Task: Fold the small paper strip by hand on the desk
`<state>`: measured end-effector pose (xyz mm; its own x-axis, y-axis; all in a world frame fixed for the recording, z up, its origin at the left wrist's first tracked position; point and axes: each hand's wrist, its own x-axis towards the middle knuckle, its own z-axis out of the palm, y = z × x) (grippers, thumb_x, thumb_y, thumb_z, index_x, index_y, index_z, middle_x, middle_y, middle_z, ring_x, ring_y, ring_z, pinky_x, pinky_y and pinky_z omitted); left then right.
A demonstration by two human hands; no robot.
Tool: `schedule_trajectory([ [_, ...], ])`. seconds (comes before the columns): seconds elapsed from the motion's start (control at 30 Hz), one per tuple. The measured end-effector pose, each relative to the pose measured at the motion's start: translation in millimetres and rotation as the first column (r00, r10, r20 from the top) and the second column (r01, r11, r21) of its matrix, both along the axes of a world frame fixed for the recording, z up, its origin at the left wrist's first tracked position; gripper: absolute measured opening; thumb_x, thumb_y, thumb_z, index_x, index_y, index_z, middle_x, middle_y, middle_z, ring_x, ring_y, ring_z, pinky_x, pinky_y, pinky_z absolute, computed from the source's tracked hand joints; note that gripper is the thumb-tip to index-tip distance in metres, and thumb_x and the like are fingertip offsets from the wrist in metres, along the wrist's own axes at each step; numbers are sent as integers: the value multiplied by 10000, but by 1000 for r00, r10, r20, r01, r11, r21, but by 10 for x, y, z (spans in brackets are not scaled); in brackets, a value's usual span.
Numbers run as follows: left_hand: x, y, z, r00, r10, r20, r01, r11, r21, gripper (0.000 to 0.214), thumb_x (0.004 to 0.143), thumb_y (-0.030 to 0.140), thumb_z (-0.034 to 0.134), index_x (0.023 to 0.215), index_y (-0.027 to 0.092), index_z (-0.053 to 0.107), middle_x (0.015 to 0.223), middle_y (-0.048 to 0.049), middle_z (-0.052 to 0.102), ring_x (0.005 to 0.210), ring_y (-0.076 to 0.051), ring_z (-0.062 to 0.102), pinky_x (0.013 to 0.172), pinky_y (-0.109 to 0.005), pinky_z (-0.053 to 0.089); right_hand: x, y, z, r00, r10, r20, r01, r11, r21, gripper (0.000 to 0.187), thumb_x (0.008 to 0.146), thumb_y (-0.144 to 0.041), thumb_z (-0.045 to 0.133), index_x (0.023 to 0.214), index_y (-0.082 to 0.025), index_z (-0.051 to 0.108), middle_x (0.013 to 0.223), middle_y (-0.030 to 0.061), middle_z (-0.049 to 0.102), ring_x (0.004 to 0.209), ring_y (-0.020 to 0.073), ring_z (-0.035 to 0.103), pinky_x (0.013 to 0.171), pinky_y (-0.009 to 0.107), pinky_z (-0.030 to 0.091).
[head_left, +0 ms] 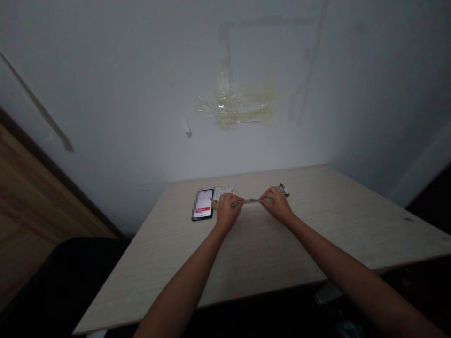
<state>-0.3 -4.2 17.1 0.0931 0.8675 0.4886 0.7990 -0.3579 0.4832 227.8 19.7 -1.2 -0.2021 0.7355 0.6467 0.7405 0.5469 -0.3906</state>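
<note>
Both my hands reach to the far part of a pale wooden table [268,244]. My left hand [227,209] and my right hand [276,202] are closed in pinches on the two ends of a thin, pale strip [251,201] stretched between them just above the tabletop. What the strip is made of is too small to tell. A small silvery piece [284,189] lies just behind my right hand. A phone [203,204] with a lit screen lies left of my left hand, and a small printed card or packet [224,191] lies behind that hand.
The table stands against a white wall [141,117] with patches of yellowed tape residue [234,110]. A wooden panel [24,197] is at the left. A dark shape [66,272], perhaps a chair, sits at the table's left front corner.
</note>
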Motion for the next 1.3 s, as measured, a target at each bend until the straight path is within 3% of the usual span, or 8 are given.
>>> schedule_trajectory([
  [0.27,-31,12,-49,976,-90,-199,71,993,-99,147,861,319,637,935,372,753,1072,7,752,1222,-288,526,1061,-739,-149,39,33,-52,974,85,208,-64,992,-106,110,833,-236,648,808,-238,755,912,45,708,990,232,564,930,402,362],
  [0.6,-21,-47,15,961,-128,-245,96,986,-138,153,859,343,632,942,371,758,1117,10,740,1268,-300,491,1083,-714,-143,102,77,-105,981,190,29,-179,960,-216,213,826,-192,575,904,-207,773,937,63,749,942,212,646,903,357,470],
  [0.83,-20,-53,-11,956,-135,-261,111,988,-107,157,865,346,623,940,362,760,1100,-2,738,1240,-296,508,1100,-705,-119,152,68,-94,983,153,101,-138,981,-139,191,773,-173,601,845,-208,774,902,51,746,934,221,632,920,380,444],
  [1.07,26,-73,-17,958,-134,-254,112,989,-100,144,844,385,641,907,319,752,1071,-27,729,1219,-302,512,1113,-711,-38,115,-6,-41,961,176,214,-146,978,-148,205,786,-174,607,887,-235,775,941,49,724,972,227,599,928,397,416],
  [1.3,51,-33,-76,959,-128,-255,88,983,-163,153,838,389,648,975,369,711,1204,27,698,1372,-340,363,1071,-747,-108,23,-31,-1,944,205,259,-174,975,-139,223,782,-114,579,876,-190,768,917,92,690,968,233,575,896,372,438],
])
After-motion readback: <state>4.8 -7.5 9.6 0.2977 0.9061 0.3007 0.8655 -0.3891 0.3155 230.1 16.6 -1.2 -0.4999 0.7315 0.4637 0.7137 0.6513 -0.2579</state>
